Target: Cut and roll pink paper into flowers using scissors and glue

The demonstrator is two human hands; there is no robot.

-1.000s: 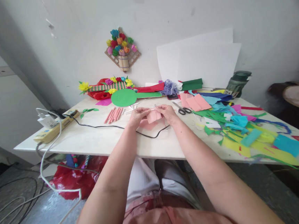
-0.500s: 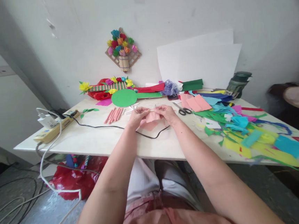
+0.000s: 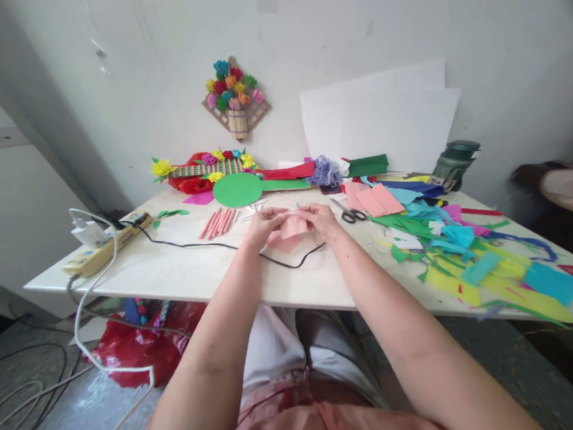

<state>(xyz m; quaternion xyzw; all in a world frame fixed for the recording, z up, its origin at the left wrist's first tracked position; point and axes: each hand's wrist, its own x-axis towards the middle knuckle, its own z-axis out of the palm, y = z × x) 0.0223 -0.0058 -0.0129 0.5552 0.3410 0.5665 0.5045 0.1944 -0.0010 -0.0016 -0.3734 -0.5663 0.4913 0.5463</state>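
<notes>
Between my two hands is a piece of pink paper [image 3: 295, 225], its upper edge pinched at both sides. My left hand [image 3: 266, 225] is closed on the left end of that edge. On the right end, the fingers of my right hand [image 3: 319, 219] are closed too. More pink paper [image 3: 281, 242] lies on the table just beneath. To the left rest several rolled pink paper sticks [image 3: 217, 222], with thin white sticks [image 3: 249, 212] beside them. Scissors with black handles [image 3: 353, 216] lie right of my right hand. Whatever is between the fingertips is too small to make out.
A black cable [image 3: 193, 245] crosses the table from a power strip [image 3: 104, 251]. Coloured paper scraps [image 3: 470, 252] cover the right side, near a dark bottle [image 3: 455, 165]. Behind my hands lie a green round card [image 3: 237, 190] and a flower-trimmed woven piece [image 3: 207, 169].
Both hands stay in nearly the same place, still holding the pink paper. The view has shifted very slightly.
</notes>
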